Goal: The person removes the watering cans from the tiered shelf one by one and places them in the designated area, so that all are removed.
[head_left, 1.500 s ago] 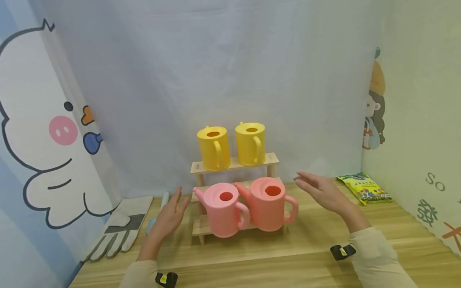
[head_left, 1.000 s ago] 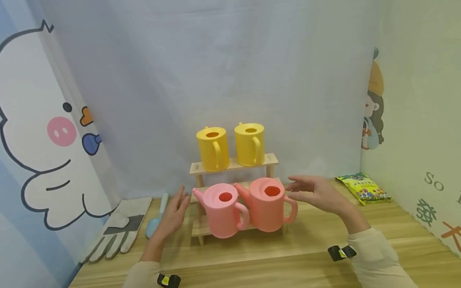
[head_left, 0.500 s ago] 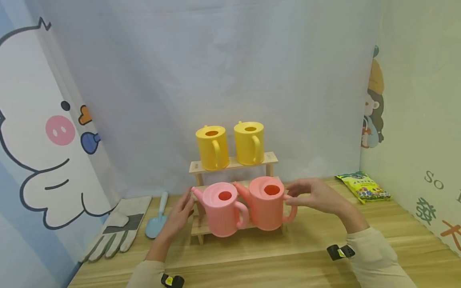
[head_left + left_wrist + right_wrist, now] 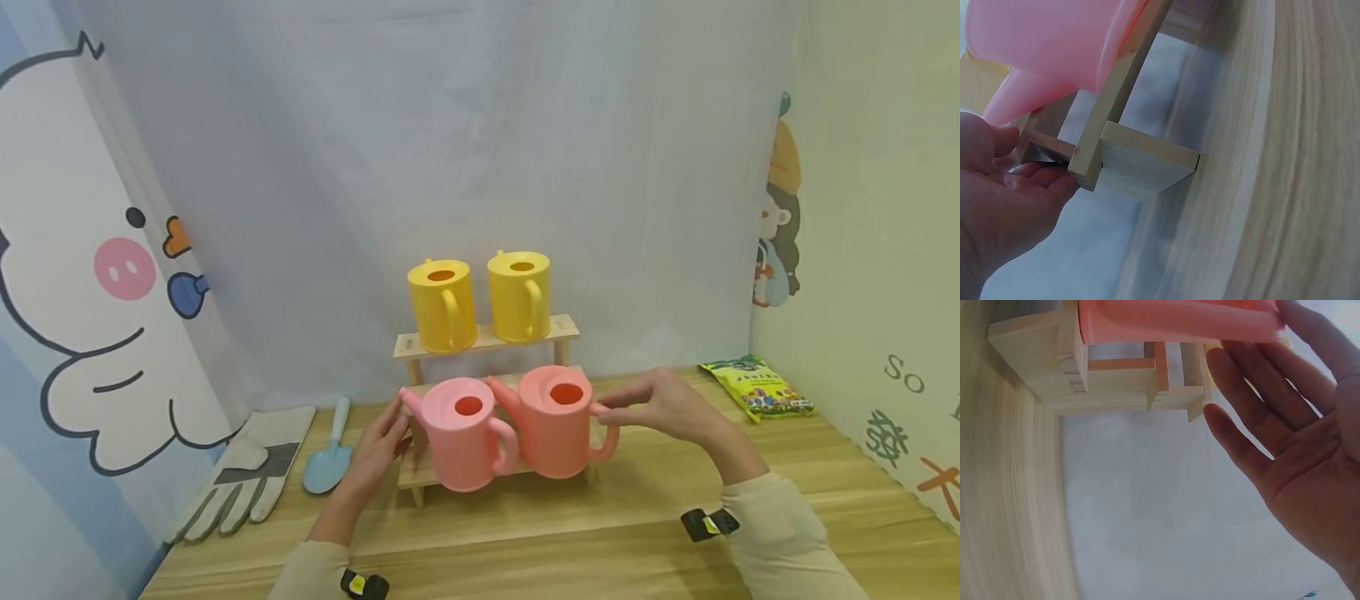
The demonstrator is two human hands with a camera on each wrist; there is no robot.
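A light-pink watering can (image 4: 461, 442) and a coral watering can (image 4: 555, 433) stand side by side on the lower part of a wooden step stand (image 4: 417, 478), spouts to the left. My left hand (image 4: 378, 446) is at the stand's left end; in the left wrist view its fingers (image 4: 1047, 178) bend around a side piece, thumb beside the pink spout. My right hand (image 4: 663, 408) is at the coral can's handle, thumb tip right at its top. In the right wrist view the other fingers (image 4: 1244, 390) extend fairly straight beside the stand.
Two yellow watering cans (image 4: 442, 312) stand on the top shelf. Left of the stand lie a light-blue trowel (image 4: 327, 468) and a grey-white work glove (image 4: 251, 475). A yellow printed packet (image 4: 757, 392) lies at the back right. A white curtain (image 4: 337, 208) hangs behind.
My left hand has moved right to the stand's left end, uncovering the trowel. My right hand has moved left to the coral can's handle. The cans and stand keep their places.
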